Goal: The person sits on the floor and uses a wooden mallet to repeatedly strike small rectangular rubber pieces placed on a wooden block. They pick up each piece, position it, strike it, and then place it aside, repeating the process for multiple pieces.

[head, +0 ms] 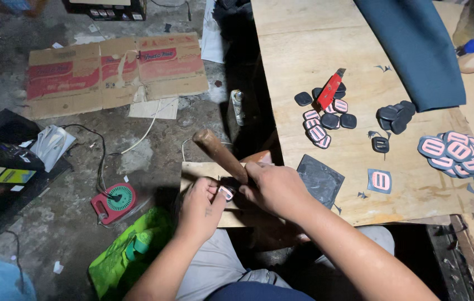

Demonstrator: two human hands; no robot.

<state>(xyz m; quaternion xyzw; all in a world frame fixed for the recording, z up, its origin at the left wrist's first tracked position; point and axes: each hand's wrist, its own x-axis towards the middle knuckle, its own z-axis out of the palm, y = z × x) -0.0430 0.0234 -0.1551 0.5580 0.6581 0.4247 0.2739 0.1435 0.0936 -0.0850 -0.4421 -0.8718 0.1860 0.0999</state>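
Both forearms reach forward from the near edge. Left hand (202,202) pinches a small pink-and-black piece (226,193) flat on a wooden block (203,169) just beyond the lap. Right hand (273,187) is closed around a wooden handle (219,154) slanting up and away to the left; the tool's working end is hidden, probably resting on or just beside the piece. To the right, on a plywood table (326,50), lie similar piles of pieces (455,153), a dark square pad (319,179), a red utility knife (330,89) and blue cloth (415,50). Risk: the left fingertips sit touching the piece, so a misdirected blow could catch them; loosely held, the piece could skid off.
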